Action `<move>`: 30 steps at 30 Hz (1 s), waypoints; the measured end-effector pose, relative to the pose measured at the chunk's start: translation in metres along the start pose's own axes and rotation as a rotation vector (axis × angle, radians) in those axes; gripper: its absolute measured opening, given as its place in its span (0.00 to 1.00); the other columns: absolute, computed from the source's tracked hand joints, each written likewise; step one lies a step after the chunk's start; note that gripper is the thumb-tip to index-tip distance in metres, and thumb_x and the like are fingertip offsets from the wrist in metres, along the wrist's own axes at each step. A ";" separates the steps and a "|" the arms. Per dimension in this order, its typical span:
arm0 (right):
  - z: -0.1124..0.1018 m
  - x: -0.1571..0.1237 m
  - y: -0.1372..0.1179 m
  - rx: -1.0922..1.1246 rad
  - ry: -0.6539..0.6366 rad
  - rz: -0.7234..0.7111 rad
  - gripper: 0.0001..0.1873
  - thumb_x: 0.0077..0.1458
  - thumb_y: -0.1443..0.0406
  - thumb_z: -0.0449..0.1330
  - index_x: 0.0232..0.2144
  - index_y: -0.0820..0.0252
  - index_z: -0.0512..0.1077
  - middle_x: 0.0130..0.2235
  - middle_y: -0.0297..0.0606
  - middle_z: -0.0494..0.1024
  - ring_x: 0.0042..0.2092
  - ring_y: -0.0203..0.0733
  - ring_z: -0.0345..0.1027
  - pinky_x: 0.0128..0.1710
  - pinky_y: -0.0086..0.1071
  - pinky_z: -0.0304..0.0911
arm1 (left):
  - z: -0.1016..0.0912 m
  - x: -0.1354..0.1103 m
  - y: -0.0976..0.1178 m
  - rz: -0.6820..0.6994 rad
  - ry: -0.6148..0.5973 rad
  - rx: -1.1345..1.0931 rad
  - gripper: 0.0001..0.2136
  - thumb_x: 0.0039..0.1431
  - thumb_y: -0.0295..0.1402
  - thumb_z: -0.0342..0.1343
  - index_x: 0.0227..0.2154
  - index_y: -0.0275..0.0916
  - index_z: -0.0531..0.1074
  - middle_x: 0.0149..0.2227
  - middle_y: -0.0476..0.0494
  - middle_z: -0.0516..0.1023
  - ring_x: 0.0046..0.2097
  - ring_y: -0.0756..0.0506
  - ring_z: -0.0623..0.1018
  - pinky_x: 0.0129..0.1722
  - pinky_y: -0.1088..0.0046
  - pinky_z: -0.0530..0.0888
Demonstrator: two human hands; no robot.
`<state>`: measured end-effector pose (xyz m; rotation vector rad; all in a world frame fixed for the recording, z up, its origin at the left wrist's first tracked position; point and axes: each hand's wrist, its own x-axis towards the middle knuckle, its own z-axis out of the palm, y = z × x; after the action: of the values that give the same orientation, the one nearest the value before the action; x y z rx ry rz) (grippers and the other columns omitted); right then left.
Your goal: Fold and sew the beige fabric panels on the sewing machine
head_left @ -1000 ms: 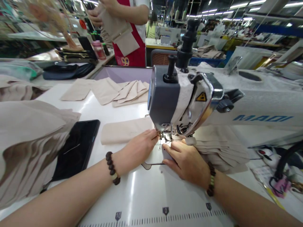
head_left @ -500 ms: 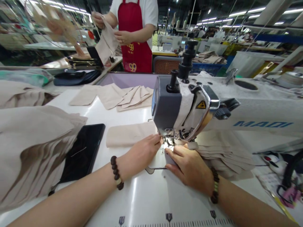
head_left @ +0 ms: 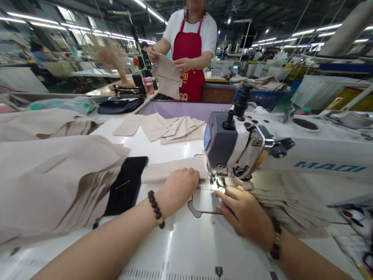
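A folded beige fabric piece lies flat on the white table, its right end at the presser foot of the sewing machine. My left hand rests on its near edge, left of the needle, with fingers curled and closed on the cloth. Just right of the lit needle area, my right hand lies low over the metal plate. Its index finger stretches toward the foot and its thumb is apart. Behind those fingers, a stack of beige pieces sits under the machine arm.
Layered beige fabric covers the left side, partly over a black phone. More beige pieces lie behind. Across the table, a person in a red apron holds a beige cloth. Scissors and small items lie far right.
The view has tilted up and turned left. My left hand has drawn back a little from the needle; my right hand stays beside it. The other person's cloth now hangs spread out.
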<state>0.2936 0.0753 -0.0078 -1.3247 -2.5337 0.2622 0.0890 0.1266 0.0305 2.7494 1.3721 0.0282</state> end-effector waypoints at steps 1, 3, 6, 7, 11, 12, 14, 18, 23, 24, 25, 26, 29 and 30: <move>-0.001 -0.001 0.000 0.047 0.023 -0.016 0.16 0.59 0.63 0.49 0.46 0.63 0.69 0.34 0.43 0.72 0.35 0.46 0.65 0.36 0.41 0.59 | -0.014 -0.006 -0.007 -0.031 0.011 -0.085 0.16 0.52 0.15 0.41 0.40 0.29 0.69 0.38 0.34 0.74 0.39 0.40 0.75 0.40 0.60 0.72; -0.005 -0.002 -0.003 0.197 0.066 -0.021 0.16 0.59 0.64 0.48 0.46 0.62 0.68 0.35 0.42 0.72 0.35 0.43 0.65 0.35 0.38 0.60 | -0.043 -0.022 -0.021 -0.114 0.160 -0.296 0.18 0.50 0.16 0.43 0.41 0.34 0.70 0.40 0.39 0.75 0.42 0.42 0.75 0.44 0.63 0.70; -0.009 -0.001 -0.010 0.496 0.097 0.057 0.15 0.58 0.65 0.50 0.46 0.61 0.67 0.36 0.39 0.73 0.34 0.38 0.65 0.35 0.34 0.62 | -0.073 -0.046 -0.035 -0.244 0.222 -0.865 0.10 0.52 0.25 0.50 0.38 0.39 0.71 0.34 0.47 0.76 0.33 0.47 0.76 0.32 0.74 0.73; -0.009 -0.001 -0.013 0.606 0.088 0.089 0.15 0.57 0.64 0.50 0.46 0.61 0.67 0.36 0.39 0.73 0.33 0.36 0.65 0.35 0.33 0.62 | -0.076 -0.052 -0.035 -0.293 0.231 -1.086 0.10 0.51 0.27 0.52 0.38 0.39 0.71 0.32 0.48 0.76 0.31 0.49 0.75 0.28 0.77 0.72; -0.005 0.001 -0.019 1.123 -0.051 0.137 0.23 0.57 0.55 0.50 0.51 0.62 0.61 0.46 0.46 0.71 0.29 0.33 0.67 0.28 0.31 0.63 | -0.049 -0.060 -0.019 -0.454 0.264 -1.769 0.14 0.47 0.23 0.56 0.39 0.38 0.69 0.32 0.49 0.75 0.29 0.53 0.75 0.30 0.81 0.73; -0.004 0.001 -0.020 1.223 -0.099 0.152 0.25 0.56 0.53 0.51 0.51 0.62 0.61 0.46 0.47 0.71 0.27 0.32 0.67 0.26 0.30 0.62 | -0.037 -0.059 -0.013 -0.491 0.256 -1.855 0.14 0.47 0.22 0.55 0.39 0.37 0.68 0.32 0.48 0.75 0.30 0.53 0.75 0.31 0.81 0.73; -0.002 0.000 -0.020 1.329 -0.197 0.193 0.29 0.54 0.50 0.52 0.50 0.64 0.61 0.37 0.43 0.74 0.24 0.31 0.65 0.23 0.27 0.59 | -0.012 -0.058 0.001 -0.547 0.253 -1.937 0.15 0.47 0.20 0.53 0.40 0.36 0.67 0.36 0.46 0.75 0.32 0.52 0.75 0.34 0.78 0.74; -0.001 0.000 -0.020 1.348 -0.333 0.230 0.27 0.50 0.50 0.56 0.44 0.65 0.64 0.18 0.27 0.68 0.18 0.31 0.61 0.18 0.23 0.54 | 0.019 -0.055 0.020 -0.551 0.269 -1.911 0.18 0.49 0.21 0.49 0.44 0.36 0.63 0.43 0.41 0.73 0.38 0.48 0.76 0.41 0.71 0.75; -0.002 0.000 -0.023 1.261 -0.307 0.349 0.12 0.49 0.61 0.54 0.36 0.62 0.64 0.16 0.25 0.67 0.15 0.29 0.58 0.15 0.22 0.51 | 0.026 -0.054 0.020 -0.512 0.272 -1.791 0.21 0.48 0.20 0.46 0.48 0.35 0.59 0.47 0.37 0.70 0.44 0.48 0.74 0.47 0.70 0.72; -0.002 0.000 -0.024 1.221 -0.295 0.373 0.11 0.48 0.64 0.55 0.36 0.61 0.64 0.18 0.25 0.68 0.15 0.29 0.57 0.15 0.22 0.51 | 0.027 -0.054 0.017 -0.498 0.266 -1.714 0.22 0.49 0.21 0.45 0.49 0.35 0.57 0.48 0.36 0.69 0.45 0.47 0.74 0.48 0.68 0.72; -0.002 0.001 -0.025 1.178 -0.279 0.399 0.12 0.47 0.66 0.55 0.37 0.61 0.64 0.19 0.25 0.69 0.15 0.28 0.56 0.14 0.22 0.51 | 0.026 -0.055 0.013 -0.484 0.277 -1.596 0.23 0.50 0.22 0.45 0.51 0.35 0.54 0.48 0.36 0.68 0.46 0.46 0.73 0.48 0.66 0.71; -0.002 0.001 -0.026 1.129 -0.255 0.425 0.12 0.46 0.67 0.55 0.37 0.60 0.64 0.21 0.26 0.70 0.16 0.28 0.57 0.15 0.23 0.51 | 0.026 -0.056 0.009 -0.468 0.313 -1.431 0.24 0.51 0.24 0.46 0.53 0.35 0.52 0.49 0.35 0.67 0.48 0.44 0.72 0.48 0.63 0.71; -0.001 0.002 -0.031 0.891 -0.115 0.447 0.15 0.45 0.69 0.57 0.38 0.60 0.62 0.22 0.27 0.71 0.19 0.31 0.61 0.18 0.24 0.52 | 0.023 -0.059 0.004 -0.306 0.467 -0.756 0.23 0.55 0.28 0.47 0.55 0.37 0.53 0.54 0.34 0.61 0.54 0.40 0.66 0.52 0.56 0.67; -0.001 0.003 -0.033 0.782 -0.062 0.429 0.17 0.44 0.70 0.58 0.39 0.60 0.61 0.22 0.28 0.71 0.21 0.32 0.62 0.19 0.24 0.52 | 0.022 -0.059 0.006 -0.205 0.465 -0.557 0.20 0.57 0.28 0.46 0.54 0.37 0.56 0.55 0.34 0.60 0.56 0.40 0.64 0.53 0.55 0.65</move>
<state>0.2671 0.0591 0.0027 -1.4709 -1.8064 1.2364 0.0592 0.0753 0.0101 2.1967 1.4448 0.9334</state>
